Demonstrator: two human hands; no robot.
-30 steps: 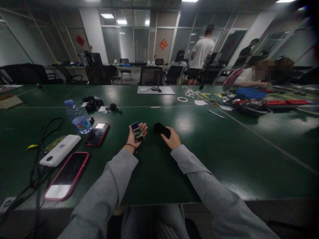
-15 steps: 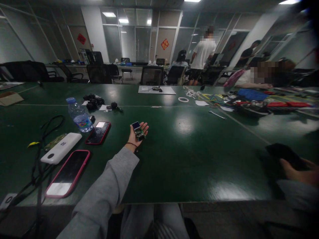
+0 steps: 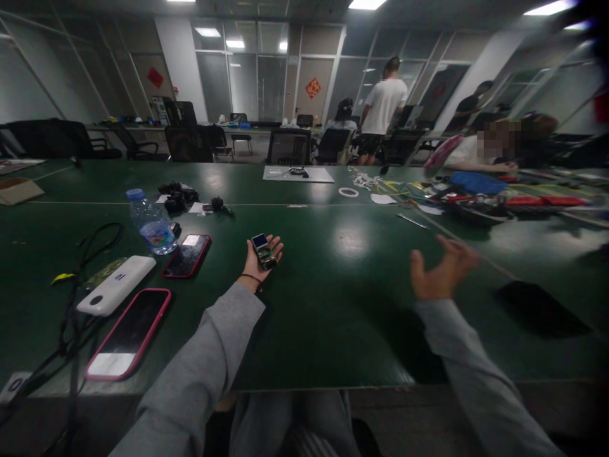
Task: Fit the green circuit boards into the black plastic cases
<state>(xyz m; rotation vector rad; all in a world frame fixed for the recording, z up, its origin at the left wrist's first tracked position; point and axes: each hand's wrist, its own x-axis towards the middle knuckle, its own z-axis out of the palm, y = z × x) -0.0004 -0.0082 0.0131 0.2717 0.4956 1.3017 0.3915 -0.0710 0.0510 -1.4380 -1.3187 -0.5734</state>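
On the palm of my left hand (image 3: 255, 263) lies a small circuit board with a little screen (image 3: 264, 252); the palm faces up and the fingers are partly spread. My right hand (image 3: 438, 270) is raised over the green table (image 3: 323, 324), slightly blurred, with its thumb and fingers apart and nothing held. A flat black object (image 3: 542, 309) rests on the table to the right of that hand.
Left of my arm are a red-edged phone (image 3: 187, 256), a pink-edged phone (image 3: 129, 333), a white power bank (image 3: 117, 285), a water bottle (image 3: 153, 225) and black cables. A wrench (image 3: 412, 221) and cluttered cables lie at the right back. People are beyond the table.
My right hand has let go of the black object, which now lies on the table, and has moved left with its fingers opened. My left hand has hardly moved.
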